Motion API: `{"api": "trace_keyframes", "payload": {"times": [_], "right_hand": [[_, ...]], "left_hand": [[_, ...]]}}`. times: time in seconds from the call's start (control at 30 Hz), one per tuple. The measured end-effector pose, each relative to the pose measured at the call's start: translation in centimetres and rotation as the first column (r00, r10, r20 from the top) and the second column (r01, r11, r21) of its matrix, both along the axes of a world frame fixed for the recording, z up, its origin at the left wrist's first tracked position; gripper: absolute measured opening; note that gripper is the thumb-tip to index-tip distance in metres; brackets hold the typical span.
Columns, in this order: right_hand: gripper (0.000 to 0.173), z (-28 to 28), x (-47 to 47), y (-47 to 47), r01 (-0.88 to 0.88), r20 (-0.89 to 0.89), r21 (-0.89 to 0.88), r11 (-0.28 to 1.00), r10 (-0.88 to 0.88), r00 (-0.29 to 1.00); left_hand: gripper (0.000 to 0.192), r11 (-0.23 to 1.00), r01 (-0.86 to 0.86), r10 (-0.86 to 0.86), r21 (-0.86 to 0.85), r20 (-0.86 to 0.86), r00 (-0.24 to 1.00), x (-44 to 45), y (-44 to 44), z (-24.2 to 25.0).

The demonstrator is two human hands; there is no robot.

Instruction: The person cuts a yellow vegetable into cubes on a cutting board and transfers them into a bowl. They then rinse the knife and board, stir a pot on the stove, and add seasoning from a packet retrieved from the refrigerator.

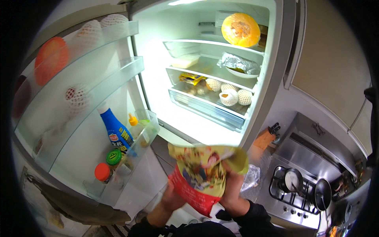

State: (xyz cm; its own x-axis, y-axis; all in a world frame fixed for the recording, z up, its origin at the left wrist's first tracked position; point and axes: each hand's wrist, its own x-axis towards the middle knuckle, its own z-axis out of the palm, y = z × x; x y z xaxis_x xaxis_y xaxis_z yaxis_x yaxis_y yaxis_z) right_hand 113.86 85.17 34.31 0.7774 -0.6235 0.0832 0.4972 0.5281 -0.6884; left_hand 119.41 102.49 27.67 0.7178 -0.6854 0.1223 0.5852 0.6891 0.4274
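Note:
Both my hands hold a yellow-and-red printed plastic food bag (201, 180) in front of the open fridge. My left hand (171, 197) grips its lower left side, and my right hand (232, 186) holds its right side near the top. The bag bears writing and pictures; its contents are hidden. Beyond it, the lit fridge compartment has glass shelves. A wrapped cut half of an orange-fleshed fruit (240, 29) stands on the upper shelf. Below it is a foil-covered white dish (239, 65). Several fruits in foam nets (229, 97) and a yellow packet (191, 78) lie lower down.
The open fridge door (137, 189) spans the left, its bins holding a blue bottle (117, 127), a green-lidded jar (114, 157), a red-lidded jar (103, 172) and netted fruit (77, 96). At right are a knife block (265, 138) and a gas hob (291, 204) with two pans.

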Motion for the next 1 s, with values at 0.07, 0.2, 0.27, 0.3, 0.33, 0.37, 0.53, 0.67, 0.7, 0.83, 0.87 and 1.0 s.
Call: {"api": "trace_keyframes", "payload": {"times": [0.07, 0.2, 0.27, 0.3, 0.33, 0.37, 0.53, 0.67, 0.7, 0.83, 0.87, 1.0], "right_hand": [[0.040, -4.0, -2.7, -1.6, -0.018, 0.019, -0.060, 0.998, 0.019, 1.000], [0.072, -4.1, -9.9, -9.9, -0.479, 0.049, -0.274, 0.834, 0.510, 0.859], [0.068, -3.2, -13.7, -10.5, -0.404, -0.377, -0.612, 0.679, 0.198, 0.905], [0.067, -2.9, -15.1, -10.3, -0.415, -0.506, -0.731, 0.541, -0.022, 0.863], [0.060, -2.7, -15.8, -10.0, -0.468, -0.591, -0.733, 0.494, -0.122, 0.797], [0.053, -2.7, -16.6, -9.3, -0.523, -0.660, -0.722, 0.454, -0.224, 0.717], [0.030, -3.5, -20.8, -7.7, -0.450, -0.861, -0.292, 0.844, -0.027, 0.508], [0.030, -8.6, -23.2, -5.5, -0.285, -0.795, -0.342, 0.896, -0.115, 0.595], [0.031, -9.9, -23.9, -5.6, -0.324, -0.806, -0.438, 0.838, -0.207, 0.555], [0.032, -14.3, -24.0, -7.8, -0.453, -0.752, -0.651, 0.609, -0.440, 0.490], [0.032, -15.4, -23.7, -8.4, -0.485, -0.749, -0.662, 0.572, -0.481, 0.456], [0.032, -19.4, -22.4, -12.3, -0.475, -0.604, -0.790, 0.387, -0.625, 0.495]], "left_hand": [[0.083, 0.983, 0.147, -0.158, -0.111, -0.094, 0.983, -1.0, -0.8, -3.5], [0.057, 0.948, 0.248, -0.237, 0.200, -0.077, 0.968, 0.9, -1.5, -7.8], [0.039, 0.903, 0.250, -0.235, 0.350, -0.087, 0.968, 1.2, -2.0, -9.6], [0.042, 0.881, 0.291, -0.276, 0.373, -0.095, 0.956, 0.8, -2.4, -10.6], [0.046, 0.865, 0.330, -0.317, 0.378, -0.098, 0.943, 0.8, -3.0, -11.6], [0.049, 0.824, 0.373, -0.355, 0.427, -0.124, 0.926, 0.6, -3.5, -12.8], [0.053, 0.729, 0.674, -0.654, 0.120, -0.165, 0.738, -0.3, -5.2, -19.9], [0.062, 0.561, 0.815, -0.737, 0.147, -0.359, 0.572, -2.8, -8.1, -25.1], [0.065, 0.542, 0.797, -0.707, 0.266, -0.367, 0.604, -3.9, -8.9, -26.0], [0.076, 0.289, 0.252, -0.489, 0.923, -0.084, 0.868, -8.1, -11.4, -27.9], [0.067, 0.362, 0.192, -0.487, 0.912, 0.009, 0.873, -8.9, -12.1, -27.9], [0.019, 0.588, 0.080, -0.449, 0.805, 0.242, 0.860, -11.5, -17.2, -25.5]]}}
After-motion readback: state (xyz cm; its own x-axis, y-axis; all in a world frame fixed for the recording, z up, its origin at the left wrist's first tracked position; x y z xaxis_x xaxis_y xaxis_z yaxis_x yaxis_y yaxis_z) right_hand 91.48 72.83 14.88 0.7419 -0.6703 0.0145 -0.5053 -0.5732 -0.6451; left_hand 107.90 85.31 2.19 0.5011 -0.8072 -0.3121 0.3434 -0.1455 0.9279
